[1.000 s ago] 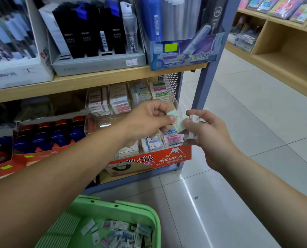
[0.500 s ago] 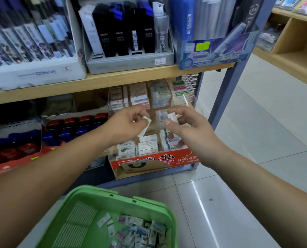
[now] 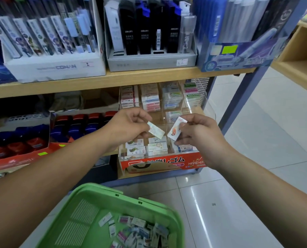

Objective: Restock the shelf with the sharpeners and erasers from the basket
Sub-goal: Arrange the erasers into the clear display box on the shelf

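My left hand (image 3: 126, 127) pinches a pale green-white eraser (image 3: 155, 130) in front of the clear eraser display (image 3: 167, 154) on the lower shelf. Just to its right, my right hand (image 3: 199, 133) pinches a white eraser with an orange print (image 3: 176, 130). The two erasers hang close together above the display's front rows of boxed erasers (image 3: 157, 146). At the bottom of the view sits the green basket (image 3: 99, 192), with several small erasers (image 3: 136, 230) loose in it.
The upper wooden shelf (image 3: 131, 78) carries pen boxes. Red and blue items (image 3: 65, 129) stand left of the display. A grey shelf post (image 3: 242, 102) borders the tiled aisle (image 3: 256, 158) at right, with another wooden shelf unit (image 3: 299, 56) beyond.
Both hands have moved left and now hang over the eraser display. The right hand's eraser has turned to show its orange print. The view has tilted down, showing more of the basket.
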